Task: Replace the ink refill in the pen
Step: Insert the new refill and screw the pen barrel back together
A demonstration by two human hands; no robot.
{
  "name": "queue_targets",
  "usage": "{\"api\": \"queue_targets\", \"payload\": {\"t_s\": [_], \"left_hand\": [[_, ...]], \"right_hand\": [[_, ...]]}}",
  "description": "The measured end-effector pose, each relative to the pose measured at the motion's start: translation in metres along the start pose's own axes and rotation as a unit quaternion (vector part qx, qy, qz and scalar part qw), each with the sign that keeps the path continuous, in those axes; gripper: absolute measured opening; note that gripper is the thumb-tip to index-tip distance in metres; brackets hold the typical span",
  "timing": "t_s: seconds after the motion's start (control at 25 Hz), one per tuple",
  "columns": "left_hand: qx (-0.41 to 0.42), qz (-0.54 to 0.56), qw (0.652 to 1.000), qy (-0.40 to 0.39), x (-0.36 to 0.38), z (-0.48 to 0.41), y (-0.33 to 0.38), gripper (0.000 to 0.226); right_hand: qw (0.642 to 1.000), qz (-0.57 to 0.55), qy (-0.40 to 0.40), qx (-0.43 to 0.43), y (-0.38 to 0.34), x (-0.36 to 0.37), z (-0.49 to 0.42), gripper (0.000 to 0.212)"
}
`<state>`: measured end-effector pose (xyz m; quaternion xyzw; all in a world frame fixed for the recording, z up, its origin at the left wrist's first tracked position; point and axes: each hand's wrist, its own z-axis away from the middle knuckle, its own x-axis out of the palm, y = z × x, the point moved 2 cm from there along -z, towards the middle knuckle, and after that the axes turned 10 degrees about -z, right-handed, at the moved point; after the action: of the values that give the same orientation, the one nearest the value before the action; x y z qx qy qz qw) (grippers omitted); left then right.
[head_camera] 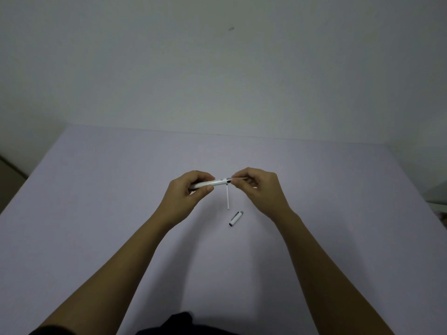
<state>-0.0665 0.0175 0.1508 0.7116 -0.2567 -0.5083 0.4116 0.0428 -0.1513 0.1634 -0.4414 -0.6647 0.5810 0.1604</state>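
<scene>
We work above a pale table (pixel 96 213), both hands raised over its middle. Our left hand (pixel 187 193) is curled around the white pen barrel (pixel 212 183), thumb under and fingers over, with the metal-ringed open end pointing toward the right fingertips. Our right hand (pixel 258 189) pinches something at that ring; it looks like the refill at the mouth of the barrel, though the fingers hide which part. A thin white refill (pixel 227 198) lies below the fingertips on the table, and the cap (pixel 236 218) rests nearer us, well apart from both hands. To do this step well, we judge we should keep the barrel steady, line the right pinch up with its axis, and move straight without bending.
</scene>
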Motion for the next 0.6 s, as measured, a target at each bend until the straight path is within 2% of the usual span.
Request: {"api": "queue_targets", "payload": {"t_s": [0.08,0.28,0.4,0.52,0.6], "left_hand": [[0.005,0.0,1.0,0.01,-0.0001,-0.0002,0.0006,0.016],[-0.02,0.008,1.0,-0.013,0.0014,0.0003,0.0003,0.017],[-0.006,-0.015,1.0,-0.024,0.0023,-0.0016,0.0015,0.014],[-0.001,-0.011,1.0,-0.021,0.0018,-0.0024,0.001,0.012],[0.004,-0.011,1.0,-0.023,0.0021,-0.0021,0.0006,0.012]], "right_hand": [[1.0,0.008,-0.002,-0.012,0.0003,0.0004,0.0004,0.019],[0.999,0.032,0.004,-0.029,-0.0004,-0.0003,-0.0013,0.01],[0.998,0.064,0.002,-0.02,0.0024,0.0017,-0.0009,0.008],[0.998,0.055,0.001,-0.011,0.0029,0.0022,0.0007,0.012],[0.999,0.044,-0.014,-0.015,0.0025,0.0018,0.0013,0.024]]}}
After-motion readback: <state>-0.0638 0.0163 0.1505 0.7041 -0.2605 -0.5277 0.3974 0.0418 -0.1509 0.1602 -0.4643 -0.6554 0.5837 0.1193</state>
